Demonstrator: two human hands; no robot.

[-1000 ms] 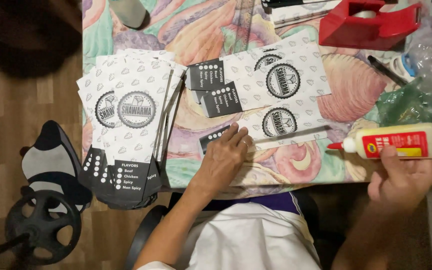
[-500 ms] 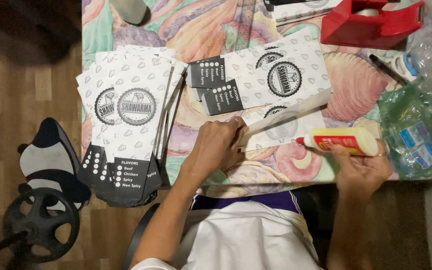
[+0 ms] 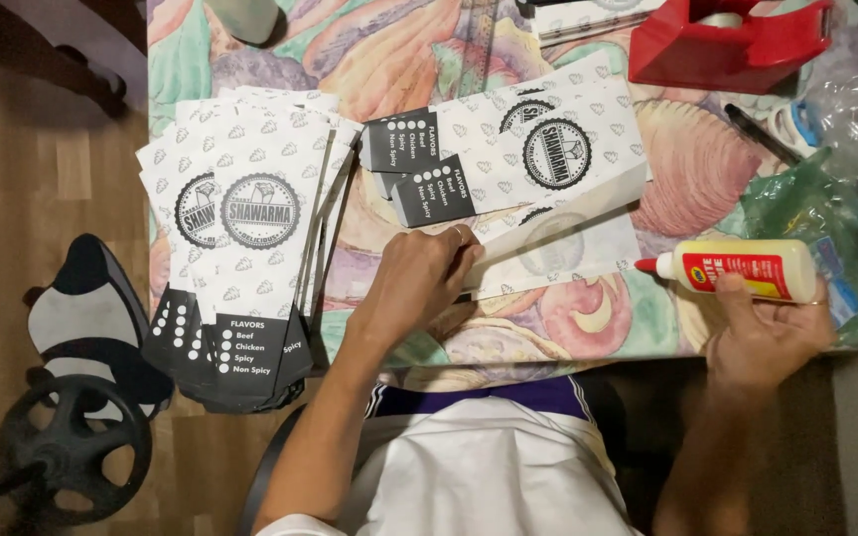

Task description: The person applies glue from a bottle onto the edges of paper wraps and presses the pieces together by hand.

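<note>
White paper bags with round black emblems and black ends are stacked at the table's left. More bags lie mid-table. The glue bottle at right wears a red-and-yellow label.

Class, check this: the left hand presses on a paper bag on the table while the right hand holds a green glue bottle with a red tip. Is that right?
Not quite. The head view shows the glue bottle in the right hand is white, not green, though its tip is red. The left hand does press on a paper bag on the table.
</note>
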